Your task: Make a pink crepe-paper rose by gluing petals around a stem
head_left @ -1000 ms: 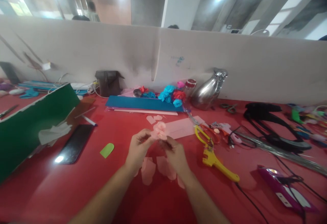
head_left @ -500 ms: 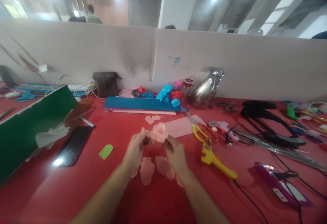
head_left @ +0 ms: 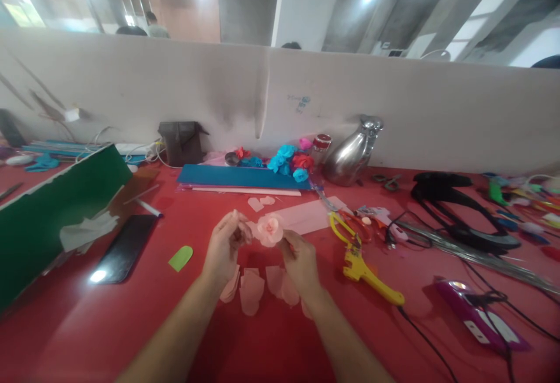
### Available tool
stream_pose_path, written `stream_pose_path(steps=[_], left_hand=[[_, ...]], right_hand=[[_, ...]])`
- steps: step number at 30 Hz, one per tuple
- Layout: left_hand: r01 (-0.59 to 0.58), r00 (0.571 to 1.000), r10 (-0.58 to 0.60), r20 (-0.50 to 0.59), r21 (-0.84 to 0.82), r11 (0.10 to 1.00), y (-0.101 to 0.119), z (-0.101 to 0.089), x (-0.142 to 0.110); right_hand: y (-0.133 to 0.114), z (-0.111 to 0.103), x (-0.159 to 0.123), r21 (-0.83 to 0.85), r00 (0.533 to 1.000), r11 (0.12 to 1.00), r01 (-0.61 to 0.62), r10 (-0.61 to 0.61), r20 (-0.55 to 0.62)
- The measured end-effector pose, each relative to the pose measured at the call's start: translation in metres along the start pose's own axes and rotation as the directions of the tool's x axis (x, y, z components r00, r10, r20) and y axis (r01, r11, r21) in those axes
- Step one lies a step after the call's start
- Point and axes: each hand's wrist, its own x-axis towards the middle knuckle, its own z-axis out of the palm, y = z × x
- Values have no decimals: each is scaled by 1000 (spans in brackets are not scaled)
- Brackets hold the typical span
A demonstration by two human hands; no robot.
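The pale pink, ruffled paper flower (head_left: 270, 230) is between your hands, raised above the red surface (head_left: 105, 336). Your right hand (head_left: 301, 257) has its grip pinched at the flower's lower right edge. Your left hand (head_left: 224, 249) is just beside its left edge, fingers curled; whether that grip holds anything cannot be told. Thin, round-ended pink paper petals (head_left: 252, 294) lie nearer you, some overlapping, partly hidden by your hands. A flat pink paper strip (head_left: 310, 215) extends behind the flower. Right: a yellow plastic glue gun (head_left: 371, 283) with black cord. Left: a flat, arched lime-green cutout (head_left: 181, 259), then a glossy black phone (head_left: 126, 249). Farther back: crinkled blue and red flowers (head_left: 285, 160) near a polished metal jug (head_left: 350, 155).
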Motion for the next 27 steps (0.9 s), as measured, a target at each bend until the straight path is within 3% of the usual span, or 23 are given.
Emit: stream_pose_path(steps=[4, 8, 14, 27], left_hand=[[-149, 986, 157, -57, 134, 980, 1, 0, -2], [-285, 952, 306, -9, 336, 898, 1, 4, -9], [-249, 961, 277, 4, 443, 861, 3, 7, -13], [-196, 976, 217, -19, 353, 915, 1, 5, -8]], right_hand=[[1, 1, 0, -30, 1000, 999, -11, 11, -13], [4, 2, -1, -36, 1000, 999, -26, 26, -19], [3, 2, -1, -17, 1000, 1000, -19, 19, -12], [0, 1, 0, 27, 998, 998, -57, 57, -13]])
